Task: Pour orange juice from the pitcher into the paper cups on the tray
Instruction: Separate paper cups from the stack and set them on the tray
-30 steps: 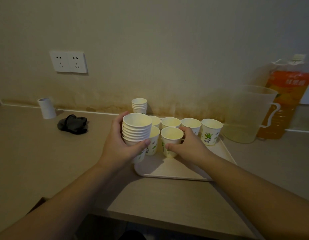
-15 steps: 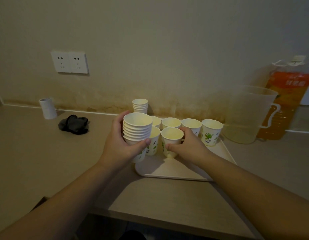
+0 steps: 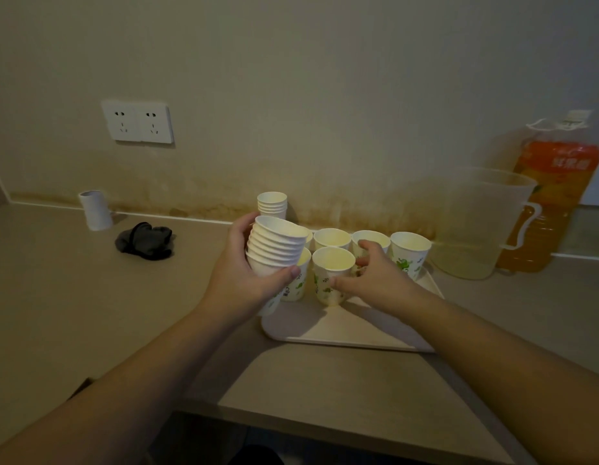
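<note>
A pale tray (image 3: 341,333) lies on the counter with several white paper cups with green print standing on it. My left hand (image 3: 237,280) grips a stack of nested paper cups (image 3: 274,245), tilted to the right above the tray's left end. My right hand (image 3: 368,280) is beside the front single cup (image 3: 331,273), thumb at its side and fingers spread loosely behind it. A translucent plastic pitcher (image 3: 476,223) with a little pale liquid at its bottom stands right of the tray. Behind it is a large orange juice bottle (image 3: 553,196).
A second short stack of cups (image 3: 272,204) stands by the wall behind the tray. Further left lie a dark crumpled cloth (image 3: 145,241) and a white cardboard roll (image 3: 95,209). A double wall socket (image 3: 137,121) is above. The counter's front edge runs just below the tray.
My left hand has tilted the cup stack to the right. My right hand has loosened from the front cup, its fingers now spread.
</note>
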Motion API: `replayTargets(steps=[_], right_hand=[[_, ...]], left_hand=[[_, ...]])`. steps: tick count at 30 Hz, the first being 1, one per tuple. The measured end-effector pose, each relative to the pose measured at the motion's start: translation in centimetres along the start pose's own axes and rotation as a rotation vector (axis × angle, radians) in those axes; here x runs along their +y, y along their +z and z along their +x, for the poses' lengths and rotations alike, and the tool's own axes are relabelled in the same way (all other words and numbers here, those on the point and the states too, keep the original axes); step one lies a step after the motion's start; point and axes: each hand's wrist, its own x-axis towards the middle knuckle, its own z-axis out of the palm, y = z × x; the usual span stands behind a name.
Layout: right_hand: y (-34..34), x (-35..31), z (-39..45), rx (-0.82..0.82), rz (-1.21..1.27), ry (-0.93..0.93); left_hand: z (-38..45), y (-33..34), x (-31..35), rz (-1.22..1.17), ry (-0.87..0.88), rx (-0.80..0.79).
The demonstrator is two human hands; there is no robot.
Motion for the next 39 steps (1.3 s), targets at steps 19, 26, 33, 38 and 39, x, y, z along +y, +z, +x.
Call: replayTargets(steps=[19,26,33,38,39], right_hand=[[-3.8,-3.4,-4.3,-0.112,0.08,-0.19],[-5.7,-2.9,-4.2,-0.057,0.23,-0.153],[-7.5,-2.7,-3.6,0.098,0.535,-0.114],[-9.2,-1.2,-3.5,0.194,0.497,-0.066],[-9.1,-0.7,-3.6,0.203,0.371,-0.057]], left_hand=[[1.2,3.5,4.4,0.298,0.062,-0.372],[1.1,4.4,5.1,0.305,0.066,-0.362],[1.2,5.0,5.3,0.228,0.018,-0.321],[0.8,4.4,4.2,0.079,-0.061,-0.209],[0.7,4.4,4.1,0.05,-0.069,-0.19]])
